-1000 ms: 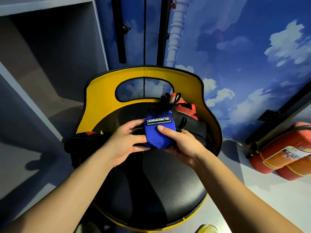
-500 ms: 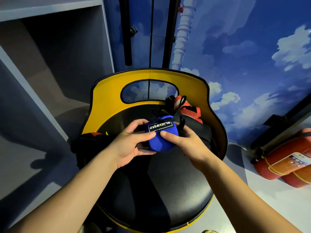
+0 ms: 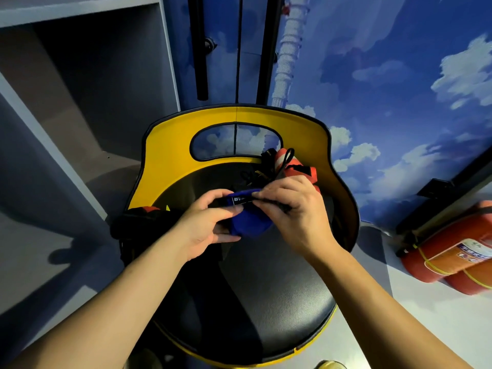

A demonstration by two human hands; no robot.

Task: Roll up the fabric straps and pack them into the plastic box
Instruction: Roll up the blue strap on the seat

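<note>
Gripping a blue fabric strap (image 3: 250, 222) from both sides, the left hand (image 3: 205, 227) and the right hand (image 3: 292, 209) hold the bundle just above the black seat (image 3: 266, 288) of a yellow-backed chair (image 3: 170, 147), fingers and thumbs of each curled onto it near its black label. More straps, orange (image 3: 298, 167) and black (image 3: 258, 174), lie at the far right of the seat against the backrest. Two red fire extinguishers (image 3: 452, 251) lie on the floor to the right.
</note>
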